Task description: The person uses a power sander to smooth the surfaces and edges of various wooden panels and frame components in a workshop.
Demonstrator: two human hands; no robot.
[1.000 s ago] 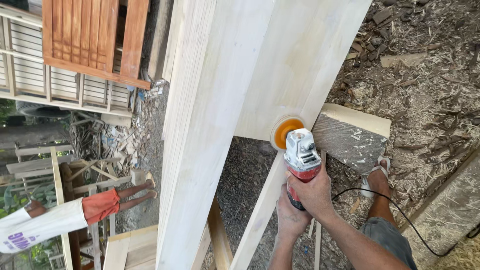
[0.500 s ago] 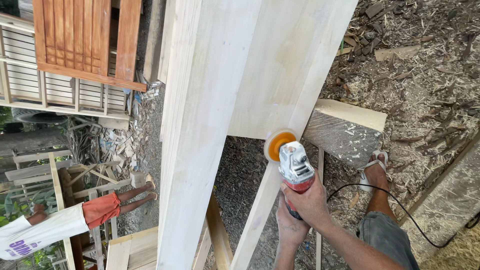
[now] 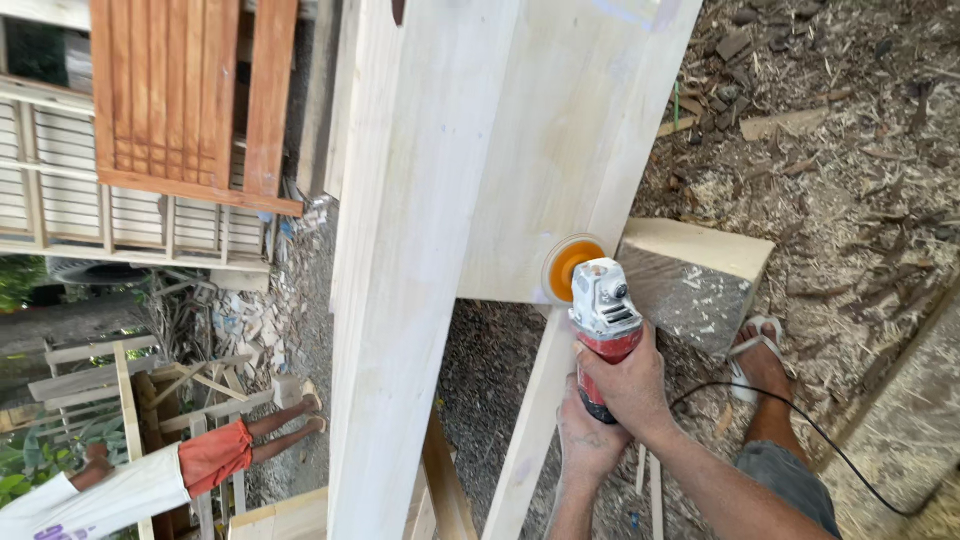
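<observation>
Grinder (image 3: 603,325) pressed to pale plank's (image 3: 560,130) right edge, orange disc (image 3: 570,268) touching wood | right hand (image 3: 630,385) and left hand (image 3: 585,440) clenched round red body | best kept flat, steady, cord (image 3: 800,420) behind, foot (image 3: 762,365) clear.

There is a single view, taken from the person's head and aimed steeply down along their forearms. It sits close above the hands, right hand (image 3: 628,385) and left hand (image 3: 583,440), which enter from the bottom edge near the middle. Pale wooden boards (image 3: 420,250) run up through the centre of the frame, the ground strewn with wood chips (image 3: 840,170) fills the right side, and another person (image 3: 150,480) stands farther off at lower left
</observation>
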